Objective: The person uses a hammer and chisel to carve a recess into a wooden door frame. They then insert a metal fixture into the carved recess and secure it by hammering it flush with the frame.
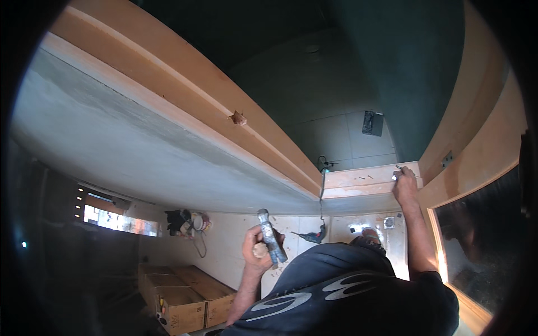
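My left hand [253, 246] is closed around a claw hammer [271, 236], its metal head upward and the pale wooden handle end facing up beside it. At the far right, my right hand [407, 185] is closed with fingers pinched at the end of a pinkish wooden frame piece [347, 189]. A small shiny metal thing shows at those fingertips, too small to name. A few small screws or nails [367, 177] lie on the same wood, left of my right hand.
A long wooden jamb [185, 73] with a ragged hole runs along the left. A power drill [315, 235] lies on the tiled floor, its cable rising over the frame. Cardboard boxes [185, 302] sit lower left. A dark glazed wooden panel [476, 241] stands at right.
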`<state>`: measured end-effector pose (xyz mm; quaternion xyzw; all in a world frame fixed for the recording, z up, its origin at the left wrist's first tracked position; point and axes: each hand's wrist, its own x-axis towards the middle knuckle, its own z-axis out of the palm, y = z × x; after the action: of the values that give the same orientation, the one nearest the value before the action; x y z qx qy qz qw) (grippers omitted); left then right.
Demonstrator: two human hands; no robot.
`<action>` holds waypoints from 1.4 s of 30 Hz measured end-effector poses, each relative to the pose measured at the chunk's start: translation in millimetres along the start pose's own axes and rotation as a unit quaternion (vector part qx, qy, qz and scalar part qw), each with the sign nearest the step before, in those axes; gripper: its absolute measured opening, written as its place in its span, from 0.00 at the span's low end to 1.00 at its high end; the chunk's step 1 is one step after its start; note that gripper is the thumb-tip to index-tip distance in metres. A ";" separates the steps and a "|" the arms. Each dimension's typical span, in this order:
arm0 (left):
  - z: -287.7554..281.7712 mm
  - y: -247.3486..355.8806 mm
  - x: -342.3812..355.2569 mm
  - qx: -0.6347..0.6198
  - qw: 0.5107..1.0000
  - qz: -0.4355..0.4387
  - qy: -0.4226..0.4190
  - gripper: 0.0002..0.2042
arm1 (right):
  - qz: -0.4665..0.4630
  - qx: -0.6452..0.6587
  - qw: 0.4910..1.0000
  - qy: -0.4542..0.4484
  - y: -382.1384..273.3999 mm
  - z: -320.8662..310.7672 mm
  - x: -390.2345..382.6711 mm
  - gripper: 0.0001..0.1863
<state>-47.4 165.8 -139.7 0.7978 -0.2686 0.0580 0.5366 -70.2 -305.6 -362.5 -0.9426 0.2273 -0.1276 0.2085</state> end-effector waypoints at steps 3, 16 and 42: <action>0.9 -2.2 -6.4 0.014 1.000 -0.013 -0.009 0.26 | -0.014 0.023 0.999 0.026 -15.5 -19.1 -6.0 0.18; 5.2 -12.3 -20.6 0.036 0.996 -0.077 -0.009 0.24 | 0.047 0.370 0.927 -0.026 -58.0 -52.0 -0.1 0.06; -14.2 -29.3 -112.9 0.032 0.978 -0.159 0.132 0.22 | -0.214 0.617 0.746 0.128 -388.3 -208.7 63.1 0.06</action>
<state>-126.0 228.0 -201.0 0.8321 -0.0632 0.0855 0.5444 60.1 -91.6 5.6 -0.6071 -0.0838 -0.4007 0.6810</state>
